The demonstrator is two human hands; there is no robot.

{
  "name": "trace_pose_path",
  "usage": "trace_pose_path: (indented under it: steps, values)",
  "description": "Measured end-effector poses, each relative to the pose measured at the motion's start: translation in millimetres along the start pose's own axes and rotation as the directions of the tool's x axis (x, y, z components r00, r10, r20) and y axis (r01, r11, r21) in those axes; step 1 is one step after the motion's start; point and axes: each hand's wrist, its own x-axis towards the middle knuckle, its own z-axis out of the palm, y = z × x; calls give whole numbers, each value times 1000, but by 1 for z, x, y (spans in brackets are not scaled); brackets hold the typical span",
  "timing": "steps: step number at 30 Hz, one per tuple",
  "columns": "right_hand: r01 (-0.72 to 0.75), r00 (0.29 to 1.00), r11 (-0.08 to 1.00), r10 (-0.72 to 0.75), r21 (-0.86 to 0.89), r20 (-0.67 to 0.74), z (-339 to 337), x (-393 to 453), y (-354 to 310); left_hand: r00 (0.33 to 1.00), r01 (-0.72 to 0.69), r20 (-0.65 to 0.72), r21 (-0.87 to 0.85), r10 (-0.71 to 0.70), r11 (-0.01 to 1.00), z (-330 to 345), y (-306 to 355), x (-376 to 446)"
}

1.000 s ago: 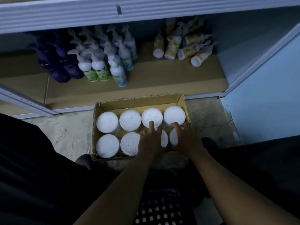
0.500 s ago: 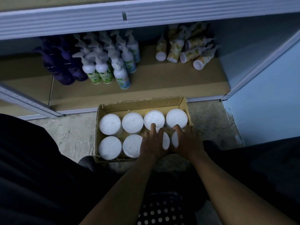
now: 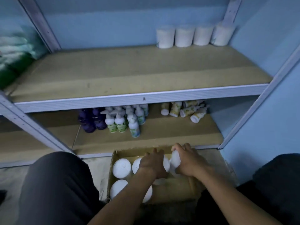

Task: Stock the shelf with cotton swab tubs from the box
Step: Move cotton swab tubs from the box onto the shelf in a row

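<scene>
A cardboard box point(image 3: 113, 161) sits on the floor in front of the shelving, holding several white cotton swab tubs point(image 3: 121, 167). My left hand point(image 3: 153, 163) is curled over a tub in the box's far row. My right hand point(image 3: 189, 161) grips another white tub point(image 3: 175, 159) and has it tipped up out of the box. Several matching tubs point(image 3: 185, 37) stand in a row at the back right of the middle shelf point(image 3: 129, 73). The near right part of the box shows bare cardboard.
The lower shelf holds purple bottles point(image 3: 91, 120), white pump bottles point(image 3: 125, 120) and toppled yellow-patterned bottles point(image 3: 185, 110). Green and white packs point(image 3: 14, 52) lie at the middle shelf's left end. Grey metal uprights point(image 3: 259, 101) frame the bay; my knees flank the box.
The view has tilted up, bringing the middle shelf into sight. Both hands moved from the near-row tubs to the far row, and my right hand has lifted a tub.
</scene>
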Motion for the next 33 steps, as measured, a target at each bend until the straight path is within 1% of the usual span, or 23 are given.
trace_pose_path:
  steps: [3, 5, 7, 12, 15, 20, 24, 28, 33]
  values:
    - [80, 993, 997, -79, 1, -91, -56, -12, -20, 991, -14, -131, -7, 13, 1000, -58, -4, -25]
    - [135, 979, 991, -133, 5, -156, -92, -21, -35, 978, -43, -207, -30, 36, 999, -98, -7, -44]
    - [174, 958, 984, -175, -26, -226, -127, -31, -50, 962, -62, -269, -42, 49, 997, -137, -9, -62]
    - [243, 884, 961, -275, -131, -379, -207, -52, -92, 887, -95, -448, 51, 108, 994, -224, -5, -99]
    - [269, 856, 947, -319, -178, -406, -244, -53, -116, 851, -53, -516, 99, 97, 994, -267, -1, -107]
    - [257, 849, 944, -323, -208, -419, -285, -38, -142, 830, -1, -552, 146, 82, 989, -321, -6, -103]
    - [235, 863, 944, -313, -233, -397, -301, -19, -154, 848, -5, -525, 132, 74, 991, -348, -14, -92]
    - [205, 886, 948, -286, -245, -364, -306, 1, -163, 865, 25, -499, 136, 47, 990, -361, -22, -76]
    - [188, 918, 956, -252, -225, -305, -300, 20, -163, 897, 29, -442, 104, 20, 994, -359, -28, -57]
